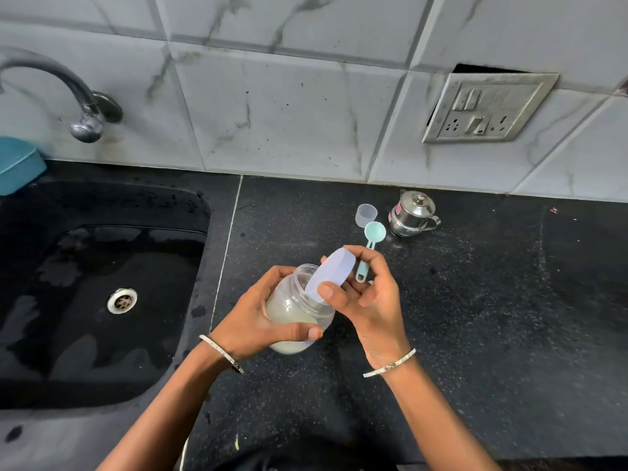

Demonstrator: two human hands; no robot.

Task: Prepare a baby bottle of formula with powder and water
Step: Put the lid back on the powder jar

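Note:
My left hand [258, 311] grips a clear plastic jar [295, 307] partly filled with pale powder, tilted above the black counter. My right hand [367, 294] holds the jar's pale lilac lid [331, 271], lifted and tipped at the jar's open mouth. Just behind my right hand a teal measuring scoop [372, 237] lies on the counter. A small clear cup [366, 214] stands beyond it, next to a small steel lidded pot [409, 215] with a spout. No baby bottle is in view.
A black sink [102, 300] with a metal drain fills the left, wet in patches, under a curved tap [85, 120]. A teal container [17, 164] sits at the far left edge. A wall socket plate [482, 110] hangs on the tiled wall.

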